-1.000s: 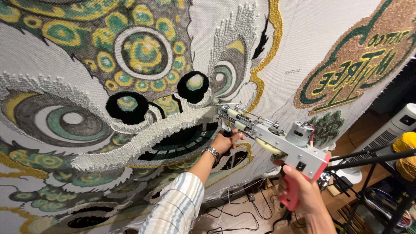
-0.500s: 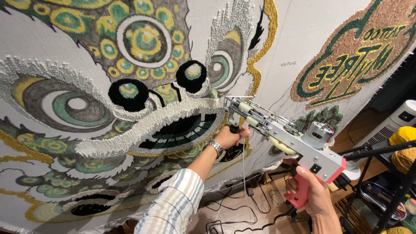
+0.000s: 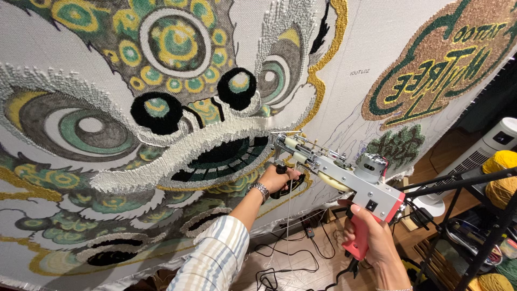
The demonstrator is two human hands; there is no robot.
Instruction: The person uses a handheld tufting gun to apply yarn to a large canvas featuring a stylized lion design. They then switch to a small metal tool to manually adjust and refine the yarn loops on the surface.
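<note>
The tufting gun point(image 3: 344, 175) is held with its needle end against the stretched tufting cloth point(image 3: 371, 64), just beside the white tufted band point(image 3: 215, 143). Left hand point(image 3: 281, 179) fingers clench the front handle; right hand point(image 3: 371, 237) fingers clench the red rear grip point(image 3: 360, 237).

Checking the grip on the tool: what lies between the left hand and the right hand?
In the head view, the tufting gun's grey metal body spans the stretch between the left hand on the front handle and the right hand on the red grip.

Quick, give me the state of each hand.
Left hand: closed on the tufting gun's black front handle.
Right hand: closed on its pink rear grip.
</note>
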